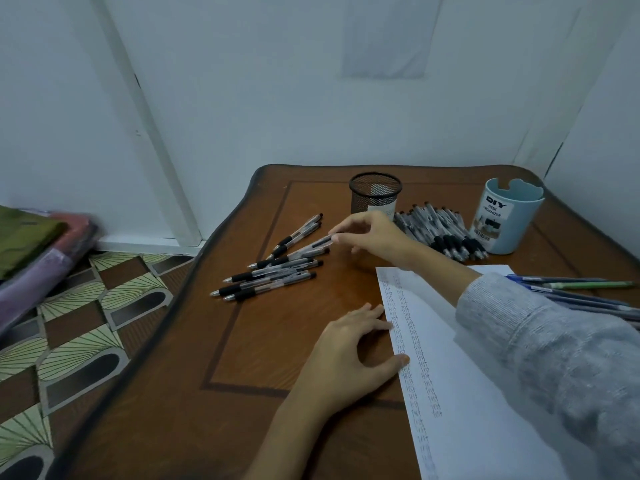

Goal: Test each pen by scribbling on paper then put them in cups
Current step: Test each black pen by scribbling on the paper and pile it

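Reaching across, right hand (374, 237) pinching pen (317, 243), left hand (346, 355) pressing paper (467, 375)

The light is dim, bluish and even, leaving only faint, soft shadows on the table (242, 358). Wide-angle distortion bends the frame edges, and the far left and lower right look blurred.

Glossy wood table (311, 341), mesh cup (375, 194)
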